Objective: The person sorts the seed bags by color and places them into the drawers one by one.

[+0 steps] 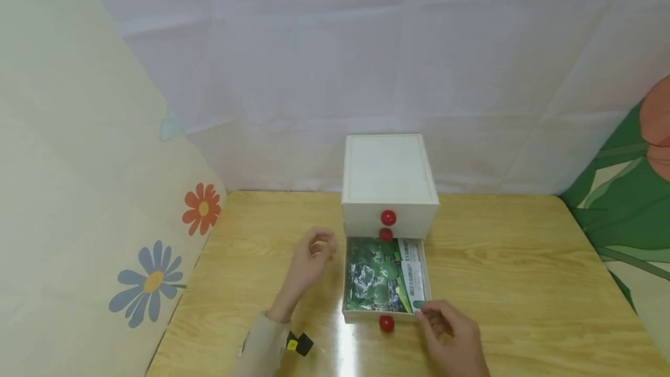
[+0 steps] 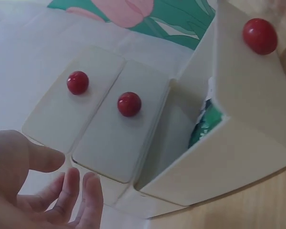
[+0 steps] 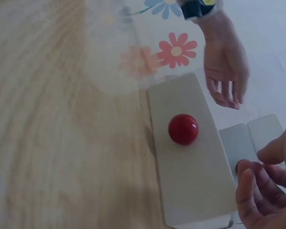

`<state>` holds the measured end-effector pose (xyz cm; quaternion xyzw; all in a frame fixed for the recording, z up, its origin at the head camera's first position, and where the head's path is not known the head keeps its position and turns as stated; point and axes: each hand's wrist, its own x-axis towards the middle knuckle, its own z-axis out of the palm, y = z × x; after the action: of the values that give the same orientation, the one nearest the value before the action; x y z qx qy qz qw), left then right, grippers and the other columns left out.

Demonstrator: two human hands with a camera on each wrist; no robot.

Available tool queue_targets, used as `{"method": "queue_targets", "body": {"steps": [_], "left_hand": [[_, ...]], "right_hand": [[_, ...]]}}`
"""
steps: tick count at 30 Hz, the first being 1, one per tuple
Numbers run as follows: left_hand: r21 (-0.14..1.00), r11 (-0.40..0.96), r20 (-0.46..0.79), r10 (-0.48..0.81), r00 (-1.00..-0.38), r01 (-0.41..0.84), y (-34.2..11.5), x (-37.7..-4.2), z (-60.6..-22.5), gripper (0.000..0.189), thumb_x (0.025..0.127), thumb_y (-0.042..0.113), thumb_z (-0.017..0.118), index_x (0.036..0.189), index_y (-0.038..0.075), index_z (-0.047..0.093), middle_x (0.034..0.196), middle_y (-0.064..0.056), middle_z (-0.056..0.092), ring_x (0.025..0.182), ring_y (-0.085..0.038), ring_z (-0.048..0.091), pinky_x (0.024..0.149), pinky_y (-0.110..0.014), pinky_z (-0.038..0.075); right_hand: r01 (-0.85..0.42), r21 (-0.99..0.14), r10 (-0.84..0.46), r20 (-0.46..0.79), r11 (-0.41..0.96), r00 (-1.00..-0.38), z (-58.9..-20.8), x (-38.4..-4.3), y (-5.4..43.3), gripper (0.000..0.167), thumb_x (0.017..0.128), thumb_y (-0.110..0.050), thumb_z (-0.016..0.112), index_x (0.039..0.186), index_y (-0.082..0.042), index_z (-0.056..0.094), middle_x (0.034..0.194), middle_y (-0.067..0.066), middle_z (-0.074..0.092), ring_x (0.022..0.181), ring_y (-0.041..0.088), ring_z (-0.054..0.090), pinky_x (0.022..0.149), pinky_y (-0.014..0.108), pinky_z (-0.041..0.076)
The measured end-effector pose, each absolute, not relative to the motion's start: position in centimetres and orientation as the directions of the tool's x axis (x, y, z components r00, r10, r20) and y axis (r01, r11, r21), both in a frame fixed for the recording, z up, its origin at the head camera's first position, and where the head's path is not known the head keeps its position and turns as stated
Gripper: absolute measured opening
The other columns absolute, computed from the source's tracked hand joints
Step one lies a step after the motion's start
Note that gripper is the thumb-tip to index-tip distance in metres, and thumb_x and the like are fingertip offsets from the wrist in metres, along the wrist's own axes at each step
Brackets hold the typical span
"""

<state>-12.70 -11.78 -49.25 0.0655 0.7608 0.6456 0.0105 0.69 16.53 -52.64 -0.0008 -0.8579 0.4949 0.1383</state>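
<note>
A white drawer unit [image 1: 389, 167] with round red knobs stands on the table, its bottom drawer [image 1: 361, 317] pulled out. Inside lie green-and-white printed packets [image 1: 374, 275], partly overlapping. My right hand [image 1: 454, 336] is at the drawer's front right corner, fingers loosely bent, thumb and forefinger close together beside a packet's corner. In the right wrist view those fingers [image 3: 250, 191] show nothing between them. My left hand [image 1: 311, 258] hovers left of the drawer with relaxed, bent fingers. In the left wrist view, that hand [image 2: 47, 181] is empty before the two closed drawers [image 2: 121, 138].
A small black-and-yellow object [image 1: 300, 344] shows beside the left sleeve [image 1: 263, 347]. White cloth [image 1: 314, 74] hangs behind the wooden table [image 1: 513, 272]. Flower-printed panels [image 1: 104, 191] flank both sides.
</note>
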Motion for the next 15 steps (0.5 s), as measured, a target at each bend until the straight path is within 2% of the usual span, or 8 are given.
{"method": "queue_targets", "body": {"steps": [3, 7, 11, 15], "left_hand": [[0.976, 0.162, 0.131, 0.089, -0.987, 0.144, -11.8, -13.2, -48.4, 0.023, 0.105, 0.006, 0.065, 0.126, -0.003, 0.064, 0.121, -0.027, 0.068, 0.104, -0.048, 0.070, 0.087, -0.038, 0.067], [0.959, 0.183, 0.203, 0.081, -0.976, 0.215, -11.8, -13.9, -47.2, 0.027, 0.107, 0.013, 0.065, 0.129, -0.001, 0.064, 0.130, -0.023, 0.067, 0.113, -0.044, 0.070, 0.092, -0.033, 0.064], [0.947, 0.177, 0.257, 0.088, -0.963, 0.269, -11.4, -14.6, -46.4, 0.032, 0.108, 0.017, 0.065, 0.133, -0.002, 0.062, 0.139, -0.020, 0.065, 0.124, -0.044, 0.067, 0.102, -0.045, 0.062], [0.926, 0.152, 0.335, 0.092, -0.938, 0.345, -10.9, -15.2, -46.0, 0.035, 0.107, 0.012, 0.065, 0.138, -0.003, 0.060, 0.144, -0.023, 0.062, 0.132, -0.046, 0.062, 0.111, -0.056, 0.056]], "right_hand": [[-0.152, -0.858, 0.145, 0.252, 0.490, -0.957, -53.3, 1.1, 16.0, 0.032, 0.081, 0.013, 0.084, 0.090, -0.016, 0.072, 0.078, -0.004, 0.072, 0.065, 0.003, 0.064, 0.055, 0.022, 0.059], [-0.053, -0.883, 0.165, 0.146, 0.466, -0.976, -53.8, 1.5, 15.4, 0.029, 0.082, 0.010, 0.084, 0.089, -0.016, 0.073, 0.077, -0.006, 0.072, 0.066, 0.002, 0.065, 0.057, 0.023, 0.060], [0.079, -0.902, 0.172, -0.005, 0.424, -0.985, -53.8, 1.8, 14.9, 0.021, 0.087, 0.003, 0.082, 0.091, -0.016, 0.074, 0.078, -0.005, 0.073, 0.069, 0.005, 0.068, 0.062, 0.023, 0.062], [0.188, -0.929, 0.165, -0.141, 0.319, -0.976, -53.9, 2.1, 14.3, 0.013, 0.091, 0.000, 0.080, 0.097, -0.010, 0.074, 0.082, 0.000, 0.075, 0.072, 0.011, 0.073, 0.067, 0.024, 0.065]]}}
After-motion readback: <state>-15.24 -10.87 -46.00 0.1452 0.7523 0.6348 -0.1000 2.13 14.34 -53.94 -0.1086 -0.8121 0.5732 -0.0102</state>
